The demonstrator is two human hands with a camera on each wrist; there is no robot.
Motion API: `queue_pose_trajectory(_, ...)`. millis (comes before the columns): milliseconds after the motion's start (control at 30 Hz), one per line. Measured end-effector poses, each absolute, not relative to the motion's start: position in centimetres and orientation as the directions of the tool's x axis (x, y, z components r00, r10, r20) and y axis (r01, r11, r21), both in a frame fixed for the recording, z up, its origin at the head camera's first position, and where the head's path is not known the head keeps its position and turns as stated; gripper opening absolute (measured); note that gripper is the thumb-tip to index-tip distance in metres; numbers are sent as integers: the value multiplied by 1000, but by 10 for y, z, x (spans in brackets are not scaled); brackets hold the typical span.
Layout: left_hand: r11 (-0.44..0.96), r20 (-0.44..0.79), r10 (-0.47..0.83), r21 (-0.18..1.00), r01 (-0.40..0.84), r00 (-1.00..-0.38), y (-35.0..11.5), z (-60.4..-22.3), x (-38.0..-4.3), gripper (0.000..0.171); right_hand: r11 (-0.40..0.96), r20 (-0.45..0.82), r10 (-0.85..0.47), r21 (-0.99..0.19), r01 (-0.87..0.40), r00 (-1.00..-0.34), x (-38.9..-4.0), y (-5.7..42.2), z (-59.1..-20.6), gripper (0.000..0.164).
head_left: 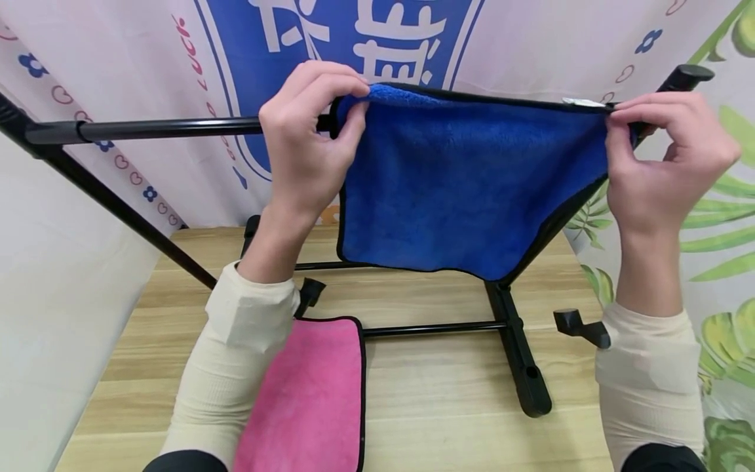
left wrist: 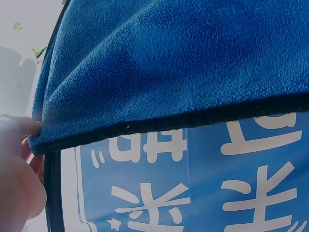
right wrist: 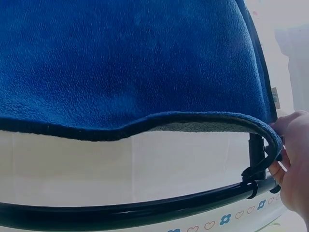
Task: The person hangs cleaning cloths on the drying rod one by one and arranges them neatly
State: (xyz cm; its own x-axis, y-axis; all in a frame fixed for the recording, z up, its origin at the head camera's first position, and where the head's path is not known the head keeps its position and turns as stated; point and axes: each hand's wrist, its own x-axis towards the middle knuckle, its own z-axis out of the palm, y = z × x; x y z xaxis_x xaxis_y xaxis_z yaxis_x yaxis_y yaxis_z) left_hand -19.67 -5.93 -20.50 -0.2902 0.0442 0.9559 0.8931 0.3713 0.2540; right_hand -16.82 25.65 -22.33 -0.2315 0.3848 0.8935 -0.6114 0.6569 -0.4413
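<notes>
A blue towel [head_left: 448, 183] with black edging hangs spread between both hands, in front of the black rack's top bar [head_left: 177, 128]. My left hand [head_left: 312, 131] pinches its upper left corner between thumb and fingers, overlapping the bar in the head view. At the upper right corner, near the rack's end, my right hand [head_left: 666, 141] pinches the edge. A small white tag [head_left: 582, 102] shows beside the right fingers. In the left wrist view the towel [left wrist: 169, 63] fills the upper part. The right wrist view shows the towel's edge curling up close to the right hand [right wrist: 294, 154].
A pink towel [head_left: 312, 400] with black edging is at the lower front, partly behind the left sleeve. The rack's foot [head_left: 525, 367] and lower crossbar [head_left: 436, 329] stand over the wood-grain table [head_left: 448, 400]. A printed curtain [head_left: 135, 65] hangs behind.
</notes>
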Motion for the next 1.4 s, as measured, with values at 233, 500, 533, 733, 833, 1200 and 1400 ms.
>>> queue_pose_trajectory(233, 378, 947, 37, 283, 882, -319, -61, -203, -198, 11, 636, 883, 406, -458, -621, -235, -175, 256, -220, 21)
queue_pose_trajectory(500, 407, 947, 52, 270, 873, -317, -63, -202, -200, 14, 684, 891, 389, -450, -574, -234, -180, 255, -214, 22)
queue_pose_trajectory(533, 407, 946, 50, 273, 872, -320, -63, -202, -200, 13, 685, 891, 388, -449, -574, -234, -181, 255, -212, 22)
queue_pose_trajectory(733, 410, 952, 37, 264, 873, -305, -62, -200, -203, 14, 671, 896, 373, -439, -598, -239, -188, 260, -205, 23)
queue_pose_trajectory(833, 417, 955, 39, 253, 873, -296, -63, -199, -205, 15, 696, 904, 353, -425, -578, -239, -192, 264, -203, 26)
queue_pose_trajectory(1200, 453, 934, 102, 263, 852, -343, -67, -199, -203, 21, 753, 915, 256, -391, -529, -312, -197, 266, -201, 19)
queue_pose_trajectory(1400, 535, 891, 247, 203, 820, -382, -76, -198, -200, 27, 799, 895, 75, -317, -510, -439, -196, 273, -200, 30)
